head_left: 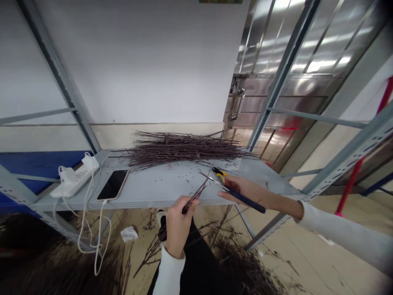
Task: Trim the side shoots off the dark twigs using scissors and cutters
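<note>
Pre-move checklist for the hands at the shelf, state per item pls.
1. left hand firmly around twig: ok
2. right hand holding blue-handled tool: ok
3. tool tip clear of twig: cannot tell, they overlap in this view
4. phone well away from both hands: ok
5. yellow-handled pliers lying on shelf, not in either hand: ok
6. shelf top free of loose bits: not ok, small bits lie scattered in front of pile of twigs
</note>
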`<state>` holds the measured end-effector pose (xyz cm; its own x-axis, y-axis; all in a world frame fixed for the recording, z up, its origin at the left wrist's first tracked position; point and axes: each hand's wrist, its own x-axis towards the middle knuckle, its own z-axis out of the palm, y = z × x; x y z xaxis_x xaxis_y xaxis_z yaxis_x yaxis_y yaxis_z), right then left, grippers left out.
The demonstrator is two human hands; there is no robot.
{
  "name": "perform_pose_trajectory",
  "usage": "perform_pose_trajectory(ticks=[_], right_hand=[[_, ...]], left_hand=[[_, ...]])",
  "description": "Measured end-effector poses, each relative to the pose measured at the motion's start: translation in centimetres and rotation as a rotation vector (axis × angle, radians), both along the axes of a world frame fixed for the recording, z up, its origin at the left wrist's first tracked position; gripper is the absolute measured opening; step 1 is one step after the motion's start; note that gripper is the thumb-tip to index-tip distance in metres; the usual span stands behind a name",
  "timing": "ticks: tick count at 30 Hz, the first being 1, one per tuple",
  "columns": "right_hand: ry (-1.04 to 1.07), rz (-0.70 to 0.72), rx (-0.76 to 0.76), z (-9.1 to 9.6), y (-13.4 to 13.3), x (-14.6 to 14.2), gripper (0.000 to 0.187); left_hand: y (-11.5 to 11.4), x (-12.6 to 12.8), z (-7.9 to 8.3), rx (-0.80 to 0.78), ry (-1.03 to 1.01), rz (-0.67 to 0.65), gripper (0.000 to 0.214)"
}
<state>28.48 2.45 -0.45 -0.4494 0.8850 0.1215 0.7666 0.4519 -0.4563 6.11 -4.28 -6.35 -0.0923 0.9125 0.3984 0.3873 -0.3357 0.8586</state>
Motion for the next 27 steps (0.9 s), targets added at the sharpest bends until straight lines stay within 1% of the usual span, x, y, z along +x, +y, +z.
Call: perform_pose_trajectory(ticks=[4, 6, 9, 13, 16, 20, 24, 27], right_hand=[[-0.088, -0.016, 0.020, 0.6, 0.0, -0.3, 0.034], [-0.110, -0.029, 0.000, 1.0, -0.1, -0.3, 0.034], [-0.108, -0.011, -0.046, 1.5, -0.1, -0.3, 0.038], [-0.109, -0.015, -0.109, 1.8, -0.2, -0.2, 0.045], [-0.122, 0.011, -0.137, 1.9, -0.5, -0.4, 0.043], [-0.131, 0.033, -0.123, 2.0, -0.5, -0.6, 0.042], [-0.118, 0.032, -0.102, 2.2, -0.3, -0.4, 0.047], [-0.162, 0.025, -0.121, 2.5, -0.3, -0.1, 0.050]], left_hand=[[-0.2, -0.4, -0.1, 0.019, 0.015, 0.038, 0.015], [-0.2, -0.5, -0.1, 0.028, 0.021, 0.052, 0.015], [-0.2, -0.6, -0.1, 0.027, 0.030, 0.059, 0.015], [-0.4, -0.6, 0.0, 0.030, 0.055, 0.052, 0.016], [-0.7, -0.4, 0.1, 0.034, 0.082, 0.017, 0.017], [-1.0, -0.3, 0.2, 0.015, 0.118, 0.002, 0.018], [-1.1, -0.6, 0.2, -0.006, 0.148, 0.011, 0.017], [-1.1, -0.8, 0.1, -0.018, 0.178, 0.028, 0.016]])
